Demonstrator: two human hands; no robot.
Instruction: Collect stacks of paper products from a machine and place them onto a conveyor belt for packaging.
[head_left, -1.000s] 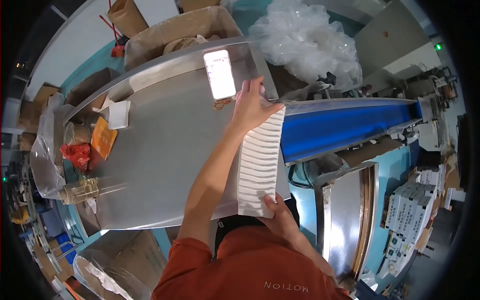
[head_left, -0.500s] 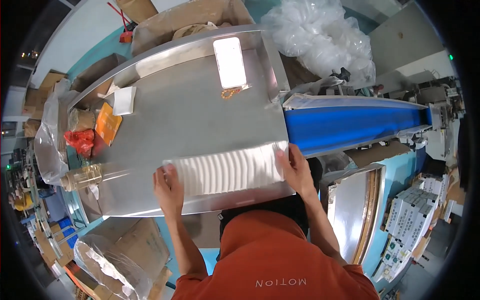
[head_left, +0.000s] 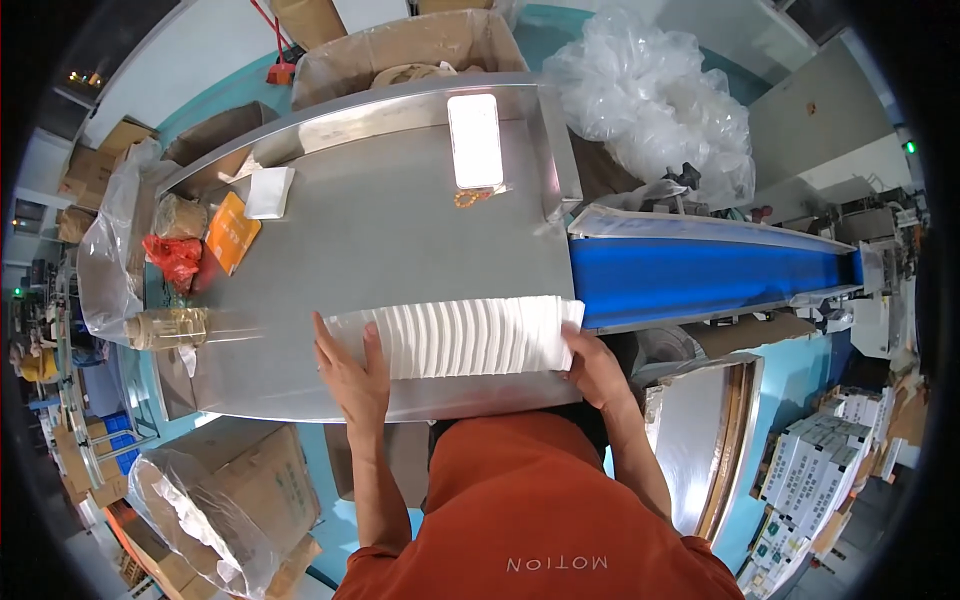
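Note:
A long row of thin white pieces [head_left: 465, 338], like folded tissues or pads, lies along the table's near edge. The pieces lean side by side, and the left end looks greyer and see-through, perhaps film. At that left end my left hand [head_left: 355, 375] is open, its thumb and fingers spread around the corner. My right hand [head_left: 598, 372] pinches the white end piece [head_left: 571, 328] at the row's right end, which stands slightly apart from the others. Part of its fingers is hidden behind the piece.
The steel table [head_left: 400, 225] has raised walls. On it lie a white-screened phone [head_left: 474, 142] with a beaded strap, a white packet [head_left: 269, 193], an orange packet [head_left: 232, 233], a red bag [head_left: 174, 261] and tape rolls [head_left: 172, 328]. A blue conveyor belt [head_left: 700, 275] adjoins at right.
The whole view has shifted a little. My left hand's fingers have spread wider at the row's left end. The right end piece has separated slightly from the row, with my right hand lower on it.

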